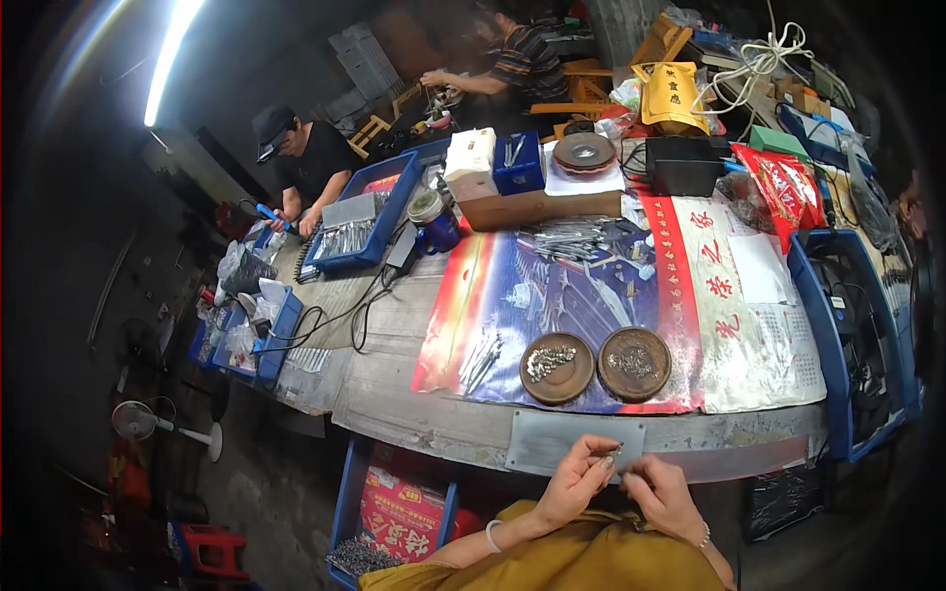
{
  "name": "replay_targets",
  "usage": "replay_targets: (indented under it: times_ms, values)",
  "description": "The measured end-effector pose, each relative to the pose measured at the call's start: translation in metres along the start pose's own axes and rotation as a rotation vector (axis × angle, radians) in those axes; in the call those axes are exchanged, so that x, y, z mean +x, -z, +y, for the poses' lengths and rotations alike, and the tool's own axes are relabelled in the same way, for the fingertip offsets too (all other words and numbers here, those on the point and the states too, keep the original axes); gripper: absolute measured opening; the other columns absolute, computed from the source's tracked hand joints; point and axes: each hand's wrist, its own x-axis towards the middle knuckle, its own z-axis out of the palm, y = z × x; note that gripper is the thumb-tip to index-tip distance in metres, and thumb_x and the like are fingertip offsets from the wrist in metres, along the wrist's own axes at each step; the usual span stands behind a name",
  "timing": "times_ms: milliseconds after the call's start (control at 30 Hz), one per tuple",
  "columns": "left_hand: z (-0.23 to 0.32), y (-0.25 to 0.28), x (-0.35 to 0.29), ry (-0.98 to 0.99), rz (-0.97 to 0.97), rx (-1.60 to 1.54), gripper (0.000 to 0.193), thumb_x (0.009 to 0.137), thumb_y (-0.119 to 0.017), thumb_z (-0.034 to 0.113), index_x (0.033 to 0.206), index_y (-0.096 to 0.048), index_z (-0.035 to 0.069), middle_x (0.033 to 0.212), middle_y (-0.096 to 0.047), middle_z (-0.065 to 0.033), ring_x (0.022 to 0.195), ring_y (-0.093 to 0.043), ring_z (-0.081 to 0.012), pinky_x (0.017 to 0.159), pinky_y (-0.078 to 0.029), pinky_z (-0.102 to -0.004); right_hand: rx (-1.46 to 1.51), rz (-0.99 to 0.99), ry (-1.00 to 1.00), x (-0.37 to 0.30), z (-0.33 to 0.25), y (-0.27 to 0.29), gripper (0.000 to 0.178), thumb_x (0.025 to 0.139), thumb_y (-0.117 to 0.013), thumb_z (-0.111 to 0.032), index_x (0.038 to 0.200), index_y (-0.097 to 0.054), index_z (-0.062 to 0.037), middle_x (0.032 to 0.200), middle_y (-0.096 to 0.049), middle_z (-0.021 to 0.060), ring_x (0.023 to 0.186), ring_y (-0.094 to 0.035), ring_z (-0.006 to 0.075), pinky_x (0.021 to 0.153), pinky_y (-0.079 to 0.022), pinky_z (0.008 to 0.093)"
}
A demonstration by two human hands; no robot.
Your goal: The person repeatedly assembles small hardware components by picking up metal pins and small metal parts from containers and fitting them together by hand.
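Note:
My left hand [579,481] is closed in a pinch near the table's front edge, with a tiny shiny metal part [617,451] at its fingertips. Just to the right, my right hand [658,492] has its fingers curled together, close to the left fingertips. Whatever it grips is too small to make out. Under and behind the hands lies a flat grey metal plate [552,439] at the table edge. Beyond it stand two round brown dishes: the left dish [558,390] holds small silvery pieces, and the right dish [635,390] holds finer, darker ones.
Slim metal pieces [480,361] lie on the printed poster [443,335], with a larger pile [572,239] farther back. A blue crate [838,394] stands at right; a blue drawer [448,522] sits below the table. Two people work beyond, one at left [320,163].

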Motion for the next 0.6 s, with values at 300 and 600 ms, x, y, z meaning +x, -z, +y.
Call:
replay_targets:
  times_ms: [300, 600]
  values:
    - [-0.006, -0.003, -0.023, -0.186, 0.095, 0.009, 0.024, 0.095, -0.039, 0.001, 0.119, -0.04, 0.005, 0.087, -0.051, -0.0001, 0.066, -0.039, -0.003, 0.057, -0.034, -0.0181, -0.253, 0.325, 0.591, 0.032, 0.008, -0.04, 0.014, 0.079, -0.066, -0.009, 0.075, -0.054, -0.0032, 0.061, -0.052, 0.0112, 0.052, -0.054, 0.0273, 0.046, -0.041, 0.0351]
    - [-0.012, -0.004, -0.03, -0.349, 0.243, 0.045, 0.021, 0.095, -0.038, 0.0, 0.116, -0.041, 0.003, 0.09, -0.051, -0.0014, 0.068, -0.041, -0.0018, 0.059, -0.036, -0.0168, -0.108, 0.22, 0.5, 0.036, 0.023, -0.063, 0.01, 0.084, -0.06, -0.006, 0.082, -0.052, -0.0021, 0.068, -0.054, 0.0112, 0.052, -0.054, 0.0248, 0.046, -0.04, 0.0314]
